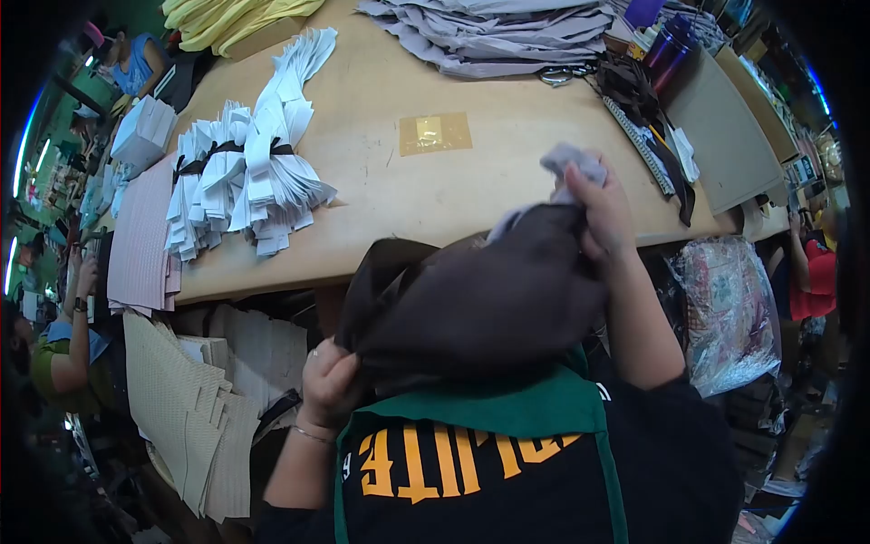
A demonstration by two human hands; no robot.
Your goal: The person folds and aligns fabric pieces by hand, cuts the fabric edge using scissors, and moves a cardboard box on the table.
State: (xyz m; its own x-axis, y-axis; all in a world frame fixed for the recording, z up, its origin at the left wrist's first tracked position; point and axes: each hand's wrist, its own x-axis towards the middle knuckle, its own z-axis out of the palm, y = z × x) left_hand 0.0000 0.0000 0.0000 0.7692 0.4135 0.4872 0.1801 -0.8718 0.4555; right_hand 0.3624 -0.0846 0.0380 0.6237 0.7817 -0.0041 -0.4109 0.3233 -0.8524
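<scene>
Brown fabric (pixel 480 299) gripped in fingers of left hand (pixel 328 385) and right hand (pixel 603 213), above wooden table (pixel 408 190)

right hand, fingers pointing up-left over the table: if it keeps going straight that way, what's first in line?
Likely bare tabletop; the right hand grips brown fabric and a grey scrap. Next along that line is the taped yellow patch. Depth is unclear.

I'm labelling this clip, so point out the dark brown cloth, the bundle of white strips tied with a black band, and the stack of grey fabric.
dark brown cloth (pixel 480 299), head view, middle of its draped face
white strips (pixel 245 181), head view, on the bundle's middle
grey fabric stack (pixel 489 32), head view, top fold
</scene>
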